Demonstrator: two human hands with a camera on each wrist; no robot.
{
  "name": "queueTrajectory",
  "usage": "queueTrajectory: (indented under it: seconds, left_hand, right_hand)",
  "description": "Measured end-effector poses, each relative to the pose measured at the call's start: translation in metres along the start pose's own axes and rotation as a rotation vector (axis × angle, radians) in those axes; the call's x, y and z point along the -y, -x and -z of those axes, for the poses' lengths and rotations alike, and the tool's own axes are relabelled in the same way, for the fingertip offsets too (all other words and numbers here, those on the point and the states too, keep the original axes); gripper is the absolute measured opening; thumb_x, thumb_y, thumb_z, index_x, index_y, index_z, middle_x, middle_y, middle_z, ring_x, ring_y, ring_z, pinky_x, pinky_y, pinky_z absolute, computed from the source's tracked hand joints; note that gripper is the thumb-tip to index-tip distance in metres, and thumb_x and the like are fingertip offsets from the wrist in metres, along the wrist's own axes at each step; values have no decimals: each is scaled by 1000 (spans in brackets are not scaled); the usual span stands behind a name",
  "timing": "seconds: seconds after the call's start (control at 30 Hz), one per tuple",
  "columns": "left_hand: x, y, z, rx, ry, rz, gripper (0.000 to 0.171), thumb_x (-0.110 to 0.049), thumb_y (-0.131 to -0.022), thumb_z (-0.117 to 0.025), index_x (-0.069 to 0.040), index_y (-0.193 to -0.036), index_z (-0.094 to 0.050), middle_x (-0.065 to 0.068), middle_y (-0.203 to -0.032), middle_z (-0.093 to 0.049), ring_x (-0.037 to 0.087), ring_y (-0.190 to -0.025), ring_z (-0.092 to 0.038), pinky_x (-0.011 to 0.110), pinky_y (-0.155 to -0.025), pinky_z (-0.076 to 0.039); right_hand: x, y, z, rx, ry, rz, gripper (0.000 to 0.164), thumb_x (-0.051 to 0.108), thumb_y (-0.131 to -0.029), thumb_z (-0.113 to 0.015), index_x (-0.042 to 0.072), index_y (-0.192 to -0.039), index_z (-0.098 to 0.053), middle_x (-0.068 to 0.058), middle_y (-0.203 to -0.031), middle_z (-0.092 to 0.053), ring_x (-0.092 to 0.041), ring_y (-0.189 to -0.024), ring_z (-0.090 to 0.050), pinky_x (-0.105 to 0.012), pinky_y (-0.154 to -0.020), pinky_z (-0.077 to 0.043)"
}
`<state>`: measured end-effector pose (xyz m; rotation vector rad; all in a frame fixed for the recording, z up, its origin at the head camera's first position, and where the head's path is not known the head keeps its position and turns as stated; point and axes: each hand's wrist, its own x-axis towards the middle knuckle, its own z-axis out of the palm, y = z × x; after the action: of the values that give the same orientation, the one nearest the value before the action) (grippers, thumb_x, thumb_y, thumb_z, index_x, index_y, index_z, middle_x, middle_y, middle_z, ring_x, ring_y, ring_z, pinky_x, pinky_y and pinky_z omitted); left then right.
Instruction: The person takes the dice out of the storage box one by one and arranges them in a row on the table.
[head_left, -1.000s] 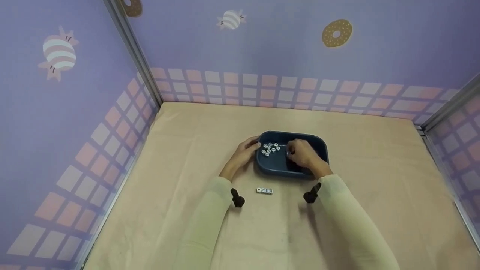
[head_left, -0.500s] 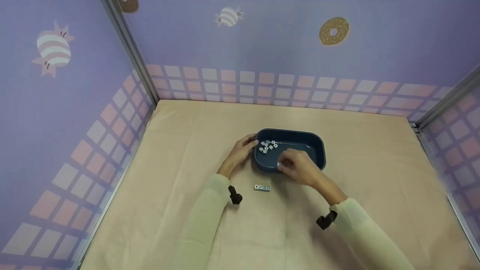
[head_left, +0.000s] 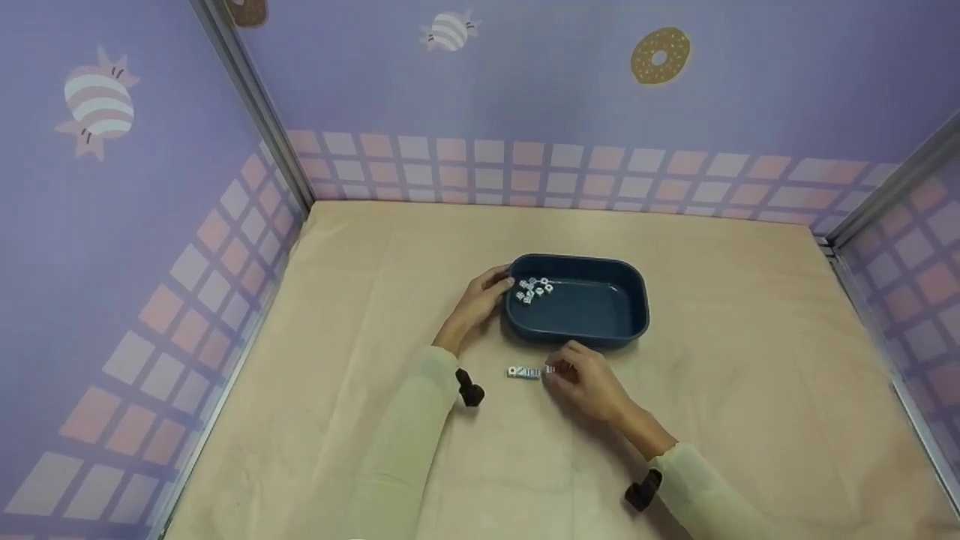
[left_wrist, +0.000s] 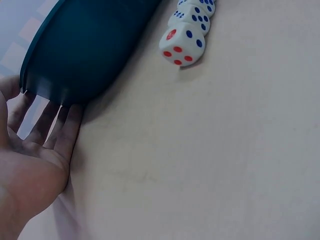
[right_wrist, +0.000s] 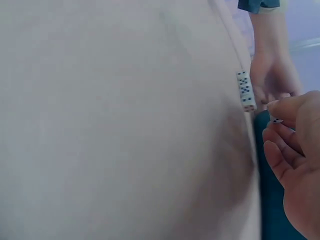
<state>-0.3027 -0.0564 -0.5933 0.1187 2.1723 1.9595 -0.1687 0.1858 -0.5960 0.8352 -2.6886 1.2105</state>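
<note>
A dark blue plastic tub point(head_left: 577, 330) stands on the table with several white dice point(head_left: 532, 289) loose in its left end. My left hand point(head_left: 480, 300) holds the tub's left end, its thumb at the rim and its fingers against the outer wall. In front of the tub lies a short row of dice point(head_left: 523, 372) set side by side, with red and blue pips on the near die point(left_wrist: 182, 44) in the left wrist view. My right hand point(head_left: 589, 381) pinches one die point(right_wrist: 275, 119) between thumb and forefinger, close to the row's right end.
A pale cloth point(head_left: 420, 247) covers the table. Purple printed panels point(head_left: 480, 97) stand behind and at both sides, joined by grey metal posts point(head_left: 259, 105). Each wrist carries a small black mount, such as the left mount point(head_left: 470, 390).
My right hand has come out of the tub with a die and moved toward me, down beside the row. The left hand stays at the tub's left end.
</note>
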Motion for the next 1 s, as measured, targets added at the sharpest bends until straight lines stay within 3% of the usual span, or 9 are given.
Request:
queueTrajectory:
  seconds: [0.2,0.5,1.0]
  left_hand:
    - [1,1,2,6,8,-11,46,-26,-110,-59,-13,-154,-55,10,-158,-53,27,-145,-51,39,-118,-44]
    - [-1,-2,0,18,50,-4,45,-28,-109,-62,-14,-152,-58,8,-155,-56,25,-141,-55,37,-114,-48]
    - [1,1,1,14,52,-19,46,-25,-109,-61,-11,-153,-57,11,-154,-56,27,-138,-58,39,-112,-50]
  right_hand:
    - [-10,-3,-12,21,-57,-69,15,7,-92,-83,11,-105,-77,4,-96,-64,-14,-83,-61,-27,-70,-52]
    - [-22,-4,-13,29,-129,-77,17,12,-89,-88,13,-104,-79,1,-94,-65,-16,-80,-60,-26,-67,-49]
    - [-16,-4,-20,17,-112,-77,15,12,-90,-87,15,-103,-80,4,-94,-62,-14,-82,-60,-26,-70,-52]
